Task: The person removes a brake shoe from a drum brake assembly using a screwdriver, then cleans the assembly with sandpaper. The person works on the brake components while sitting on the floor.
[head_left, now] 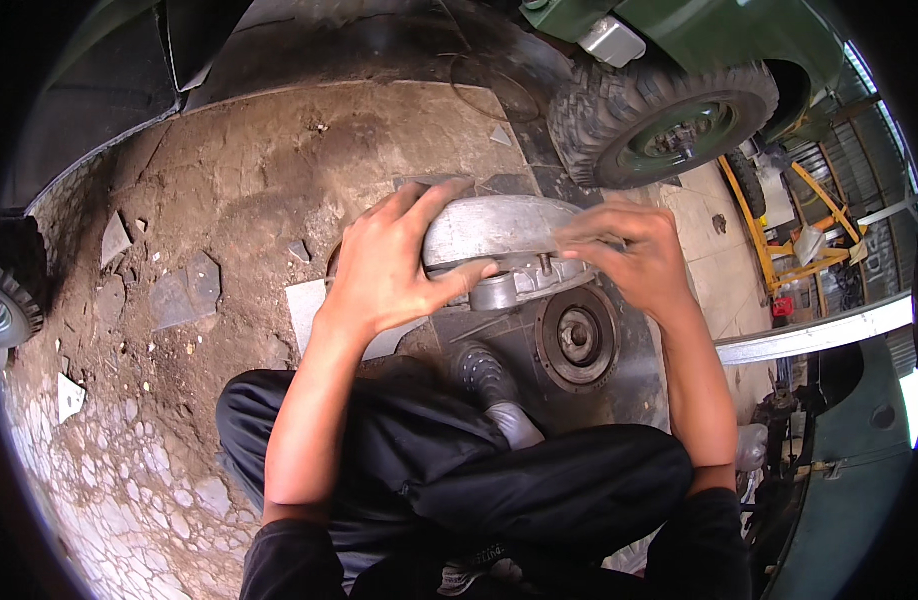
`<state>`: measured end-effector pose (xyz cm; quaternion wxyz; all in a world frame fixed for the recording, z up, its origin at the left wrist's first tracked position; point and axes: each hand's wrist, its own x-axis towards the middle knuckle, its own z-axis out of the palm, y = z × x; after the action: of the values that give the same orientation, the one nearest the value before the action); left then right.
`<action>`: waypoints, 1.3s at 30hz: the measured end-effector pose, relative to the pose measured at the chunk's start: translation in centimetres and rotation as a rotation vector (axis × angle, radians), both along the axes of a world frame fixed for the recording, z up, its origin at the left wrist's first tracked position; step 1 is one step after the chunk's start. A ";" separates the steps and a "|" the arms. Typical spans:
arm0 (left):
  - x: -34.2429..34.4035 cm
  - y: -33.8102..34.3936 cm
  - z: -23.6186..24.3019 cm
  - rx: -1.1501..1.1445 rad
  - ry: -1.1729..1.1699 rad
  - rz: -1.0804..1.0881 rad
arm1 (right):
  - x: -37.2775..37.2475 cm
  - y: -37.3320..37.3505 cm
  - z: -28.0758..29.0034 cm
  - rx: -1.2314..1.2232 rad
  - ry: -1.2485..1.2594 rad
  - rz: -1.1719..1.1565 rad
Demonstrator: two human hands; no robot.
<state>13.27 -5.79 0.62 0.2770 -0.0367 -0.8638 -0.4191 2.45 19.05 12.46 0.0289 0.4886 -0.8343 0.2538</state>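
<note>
A silvery cast-metal housing (499, 229), curved along its top, is tilted up in front of my crossed legs. My left hand (384, 255) grips its left end, the fingers over the upper edge and the thumb along the lower side by a short round collar (493, 292). At the right end is my right hand (624, 245), its fingers smeared by motion next to a small stud (546, 264). Whether it pinches anything there cannot be made out. Just below the housing, a round dark metal disc (577, 340) with a hub in its middle lies flat on the floor tiles.
A green vehicle's knobbly tyre (664, 125) stands at the far right. Broken tile pieces (187, 290) and rubble cover the dirt floor on the left. Yellow metal frames (814, 225) and a pale curved bar (819, 332) are on the right. My shoe (484, 372) rests close to the disc.
</note>
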 end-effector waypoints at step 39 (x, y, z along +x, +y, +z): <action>-0.4 -0.2 -0.1 0.105 -0.116 0.033 | -0.1 -4.3 -0.5 -0.051 -0.055 0.218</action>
<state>12.85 -5.94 0.50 0.2351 0.0164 -0.8556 -0.4608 2.38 14.75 11.95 -0.0093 0.5684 -0.7700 0.2899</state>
